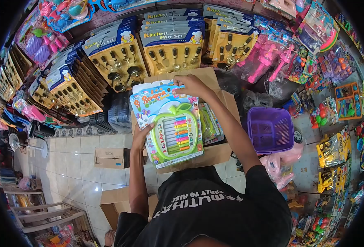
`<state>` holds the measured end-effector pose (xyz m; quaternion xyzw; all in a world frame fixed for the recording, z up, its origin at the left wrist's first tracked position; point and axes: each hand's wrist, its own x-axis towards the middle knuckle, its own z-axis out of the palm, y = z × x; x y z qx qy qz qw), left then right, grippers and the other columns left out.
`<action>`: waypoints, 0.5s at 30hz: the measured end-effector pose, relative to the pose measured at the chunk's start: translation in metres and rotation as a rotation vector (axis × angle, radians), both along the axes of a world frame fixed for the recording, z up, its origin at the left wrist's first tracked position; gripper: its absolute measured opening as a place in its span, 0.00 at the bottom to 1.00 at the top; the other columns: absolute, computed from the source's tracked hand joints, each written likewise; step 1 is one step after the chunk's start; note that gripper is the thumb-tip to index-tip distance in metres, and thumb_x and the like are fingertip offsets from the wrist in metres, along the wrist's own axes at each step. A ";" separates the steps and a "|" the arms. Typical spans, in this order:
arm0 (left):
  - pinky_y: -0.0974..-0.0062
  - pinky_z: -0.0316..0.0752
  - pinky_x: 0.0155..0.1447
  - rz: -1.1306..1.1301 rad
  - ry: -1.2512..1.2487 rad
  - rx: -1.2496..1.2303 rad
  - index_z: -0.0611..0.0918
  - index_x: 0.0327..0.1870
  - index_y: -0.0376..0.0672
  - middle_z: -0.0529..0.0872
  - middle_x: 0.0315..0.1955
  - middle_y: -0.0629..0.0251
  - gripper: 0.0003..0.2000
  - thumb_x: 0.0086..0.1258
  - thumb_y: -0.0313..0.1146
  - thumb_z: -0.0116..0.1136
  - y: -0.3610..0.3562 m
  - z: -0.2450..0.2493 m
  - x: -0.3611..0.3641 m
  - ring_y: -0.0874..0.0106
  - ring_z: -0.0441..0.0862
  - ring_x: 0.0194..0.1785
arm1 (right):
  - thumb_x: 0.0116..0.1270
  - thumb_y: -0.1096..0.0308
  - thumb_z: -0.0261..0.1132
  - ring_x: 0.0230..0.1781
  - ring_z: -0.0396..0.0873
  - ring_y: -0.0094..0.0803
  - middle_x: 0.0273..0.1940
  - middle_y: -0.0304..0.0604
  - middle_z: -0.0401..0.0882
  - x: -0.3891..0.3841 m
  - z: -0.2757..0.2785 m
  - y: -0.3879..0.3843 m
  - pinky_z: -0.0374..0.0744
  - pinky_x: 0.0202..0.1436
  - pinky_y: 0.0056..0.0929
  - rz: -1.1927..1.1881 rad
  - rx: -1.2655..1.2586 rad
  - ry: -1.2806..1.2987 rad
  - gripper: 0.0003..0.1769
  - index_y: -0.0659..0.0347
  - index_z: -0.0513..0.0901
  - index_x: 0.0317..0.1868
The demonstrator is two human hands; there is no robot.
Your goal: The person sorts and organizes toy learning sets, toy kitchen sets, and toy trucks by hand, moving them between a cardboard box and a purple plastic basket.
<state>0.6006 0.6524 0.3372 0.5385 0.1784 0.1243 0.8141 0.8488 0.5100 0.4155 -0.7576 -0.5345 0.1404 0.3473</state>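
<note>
My left hand clamps the abacus packs at the side and my right hand pinches their top. The stack is fanned and could slide apart.

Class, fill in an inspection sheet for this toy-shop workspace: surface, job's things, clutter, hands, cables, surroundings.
Surface: open cardboard box standing on a tiled floor.
Job's things: abacus toy cards, a stack held tilted above the box; more packs lie inside it.
Clutter: purple basket to the right; small carton on the floor.
Hands: left hand grips the stack's left edge; right hand holds its top edge.
Cables: nothing seen.
Surroundings: Kitchen Play Set cards and bagged toys stacked all round.
</note>
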 end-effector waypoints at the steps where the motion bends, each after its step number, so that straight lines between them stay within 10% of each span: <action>1: 0.76 0.77 0.45 0.041 -0.031 -0.016 0.72 0.51 0.34 0.81 0.41 0.61 0.18 0.62 0.31 0.59 -0.001 0.000 0.003 0.75 0.80 0.42 | 0.49 0.59 0.72 0.31 0.79 0.43 0.27 0.48 0.79 0.000 0.001 0.003 0.73 0.35 0.36 -0.031 0.062 -0.058 0.19 0.61 0.76 0.35; 9: 0.78 0.75 0.44 0.181 -0.002 0.009 0.71 0.53 0.36 0.79 0.43 0.62 0.18 0.67 0.37 0.54 -0.005 -0.003 0.013 0.76 0.79 0.41 | 0.53 0.59 0.70 0.53 0.70 0.50 0.51 0.56 0.71 -0.024 0.000 -0.014 0.68 0.55 0.39 -0.298 0.417 -0.528 0.32 0.61 0.68 0.56; 15: 0.75 0.78 0.44 0.266 -0.068 -0.095 0.70 0.53 0.34 0.79 0.41 0.60 0.20 0.66 0.38 0.54 -0.025 0.020 0.020 0.74 0.80 0.41 | 0.55 0.54 0.69 0.59 0.66 0.49 0.56 0.58 0.67 -0.078 -0.048 -0.095 0.65 0.60 0.40 -0.517 0.337 0.233 0.44 0.67 0.55 0.64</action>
